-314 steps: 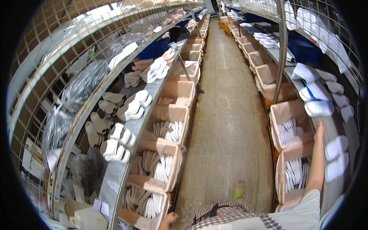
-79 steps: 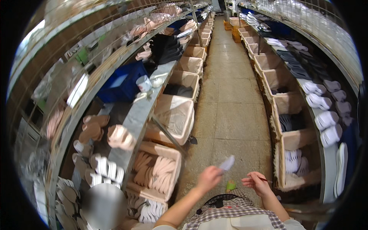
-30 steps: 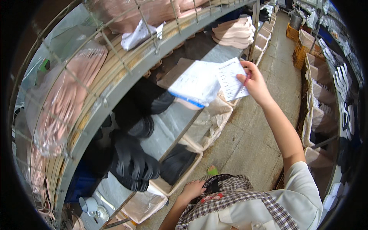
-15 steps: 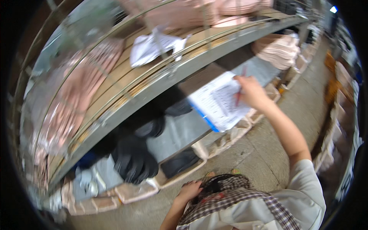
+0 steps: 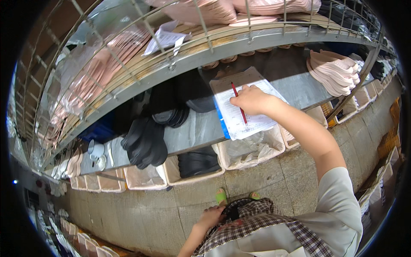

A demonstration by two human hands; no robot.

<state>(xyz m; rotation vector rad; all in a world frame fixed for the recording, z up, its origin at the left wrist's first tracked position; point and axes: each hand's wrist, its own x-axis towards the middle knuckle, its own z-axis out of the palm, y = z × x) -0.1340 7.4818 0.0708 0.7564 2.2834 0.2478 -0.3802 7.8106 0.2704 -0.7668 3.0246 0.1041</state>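
Note:
My right hand (image 5: 257, 100) is closed on a red pen (image 5: 244, 116), whose lower end points down at printed sheets. The sheets form a paper stack (image 5: 231, 122) with a blue edge along its left side, resting on the grey shelf and reaching over its front edge. My left hand (image 5: 211, 217) lies low against my checkered apron (image 5: 261, 207), its fingers loosely bent and partly hidden, with no held thing visible. To the left of the papers, black sole-shaped pieces (image 5: 145, 143) are stacked on the shelf (image 5: 188, 137).
A wire-sided upper shelf (image 5: 171, 62) holds pink sole-shaped pieces (image 5: 107, 64) in clear plastic and a crumpled white bag (image 5: 167, 38). Pale pink pieces (image 5: 334, 70) stack at right. Cream bins (image 5: 252, 162) line the shelf's front, one with black pieces (image 5: 198, 162). A white cup (image 5: 96, 147) stands left.
The view has shifted, showing more floor and bins. The papers now rest further onto the shelf, and my right hand has moved left across them with the pen. My left hand stays at the apron.

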